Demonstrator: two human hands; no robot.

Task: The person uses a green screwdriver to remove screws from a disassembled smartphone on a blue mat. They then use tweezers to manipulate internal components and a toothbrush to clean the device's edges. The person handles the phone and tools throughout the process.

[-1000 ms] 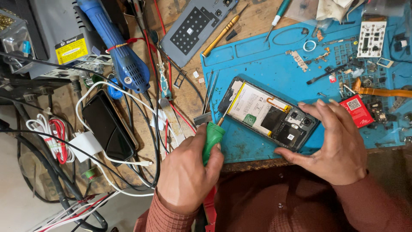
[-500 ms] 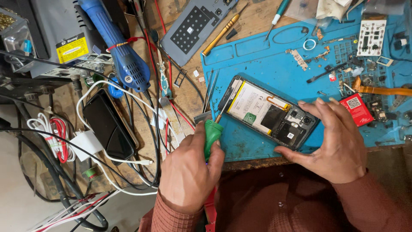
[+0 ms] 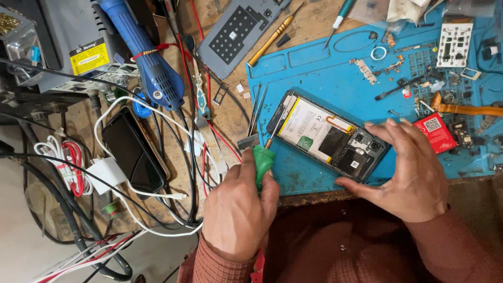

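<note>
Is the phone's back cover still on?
No, the phone lies open on the blue mat, with its battery and inner parts showing.

You have one view only, from the camera on your head, looking almost straight down onto the bench [image 3: 314, 26] at close range. Your hands enter from the bottom edge, and the floor [image 3: 21, 230] shows at lower left.
</note>
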